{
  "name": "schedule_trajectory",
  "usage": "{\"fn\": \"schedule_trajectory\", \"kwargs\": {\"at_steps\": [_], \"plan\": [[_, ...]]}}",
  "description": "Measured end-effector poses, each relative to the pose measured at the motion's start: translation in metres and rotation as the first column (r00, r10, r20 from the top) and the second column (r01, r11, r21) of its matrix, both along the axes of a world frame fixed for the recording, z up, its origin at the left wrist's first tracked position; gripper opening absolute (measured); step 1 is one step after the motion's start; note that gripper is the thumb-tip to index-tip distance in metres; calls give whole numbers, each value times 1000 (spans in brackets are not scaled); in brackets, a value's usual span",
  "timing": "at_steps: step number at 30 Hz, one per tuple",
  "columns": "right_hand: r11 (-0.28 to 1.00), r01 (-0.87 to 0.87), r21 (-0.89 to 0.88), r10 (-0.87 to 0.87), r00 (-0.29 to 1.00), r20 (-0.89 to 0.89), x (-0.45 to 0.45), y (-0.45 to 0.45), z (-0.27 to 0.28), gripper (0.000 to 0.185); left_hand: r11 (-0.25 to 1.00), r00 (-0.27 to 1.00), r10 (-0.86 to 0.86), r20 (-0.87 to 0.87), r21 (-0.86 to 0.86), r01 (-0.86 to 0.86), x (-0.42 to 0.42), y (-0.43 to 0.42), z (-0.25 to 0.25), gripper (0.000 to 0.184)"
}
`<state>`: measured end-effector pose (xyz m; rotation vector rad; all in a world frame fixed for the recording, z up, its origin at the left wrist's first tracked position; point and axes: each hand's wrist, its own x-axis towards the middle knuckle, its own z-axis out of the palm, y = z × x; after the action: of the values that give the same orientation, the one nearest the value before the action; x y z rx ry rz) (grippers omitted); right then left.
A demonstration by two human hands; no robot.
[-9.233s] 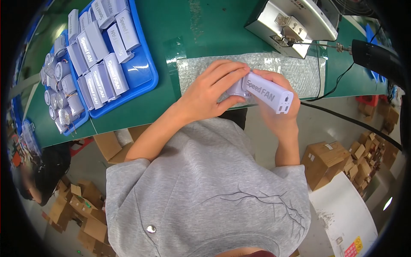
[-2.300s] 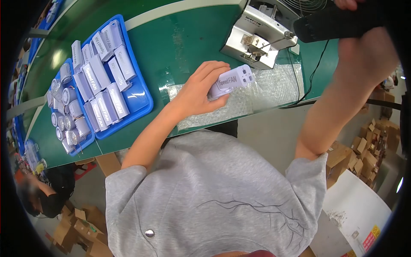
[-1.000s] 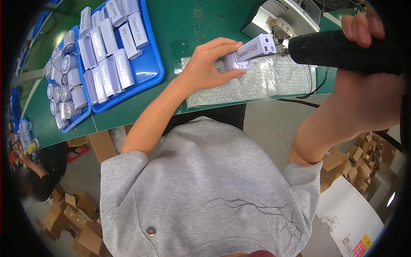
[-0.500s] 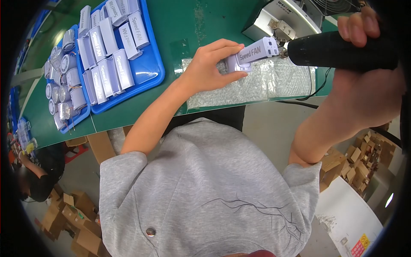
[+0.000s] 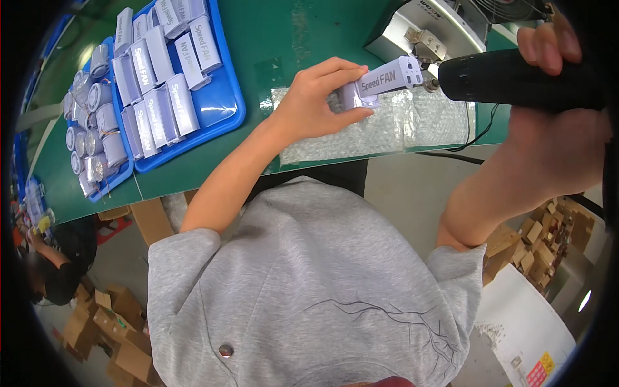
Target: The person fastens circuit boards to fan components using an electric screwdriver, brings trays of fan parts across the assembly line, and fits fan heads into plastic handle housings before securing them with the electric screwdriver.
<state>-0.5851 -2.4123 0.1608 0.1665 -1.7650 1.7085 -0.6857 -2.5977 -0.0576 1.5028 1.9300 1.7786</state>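
Observation:
My left hand [image 5: 313,100] grips a pale lavender "Speed FAN" housing [image 5: 380,80] above the bubble wrap [image 5: 361,129]. The housing's end with small square openings faces right. In my right hand [image 5: 545,48] is a black electric screwdriver [image 5: 509,77], lying almost level, its fingers wrapped round the body. The screwdriver's tip is right at the housing's open-holed end; whether it touches is too small to tell.
A blue tray [image 5: 219,106] at the left holds several similar housings. Beside it, a smaller blue tray [image 5: 129,173] holds several round fan parts. A silver "WEIXIN" machine [image 5: 429,29] stands behind the screwdriver. A co-worker [image 5: 55,271] is at the far left, near cardboard boxes [image 5: 122,329].
Over the last seconds my right hand has let go of the housing, taken the screwdriver and brought it to the housing's end. Since half a second ago, both hands have hardly moved.

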Motion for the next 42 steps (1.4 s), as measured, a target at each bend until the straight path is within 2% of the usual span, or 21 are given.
{"fn": "schedule_trajectory", "kwargs": {"at_steps": [22,26,28,30,31,33,35,38,39,42], "plan": [[1000,-5,-9,5,1000,14,-5,-5,7,50,1000,1000,7,6,-10,-7,0,0,-1,59],[1000,-6,-11,6,1000,10,-4,-6,22,50,1000,1000,5,-4,-2,-5,1,0,-1,59],[1000,12,-17,-12,1000,-10,0,-3,51,50,999,999,38,1,-10,-38,0,1,-1,54],[994,109,-8,-109,993,-52,6,2,72,50,998,999,48,3,-27,-48,1,-1,-1,54],[966,259,0,-257,957,-136,8,3,79,47,998,998,56,0,-37,-56,-1,0,0,54],[820,573,-20,-557,788,-263,11,6,92,42,999,1000,30,3,-21,-30,-3,0,2,54],[705,707,-54,-676,647,-353,4,17,100,40,999,1000,9,27,-37,-8,-2,-1,7,54],[670,731,-128,-712,583,-392,-6,61,96,44,1000,1000,-2,25,-31,3,-2,-1,9,53],[744,668,18,-607,688,-398,6,96,77,38,999,1000,-1,30,-41,3,-2,-1,10,54],[866,500,-32,-497,848,-184,6,93,64,29,999,999,-4,53,-54,7,-2,-2,13,54]]}}
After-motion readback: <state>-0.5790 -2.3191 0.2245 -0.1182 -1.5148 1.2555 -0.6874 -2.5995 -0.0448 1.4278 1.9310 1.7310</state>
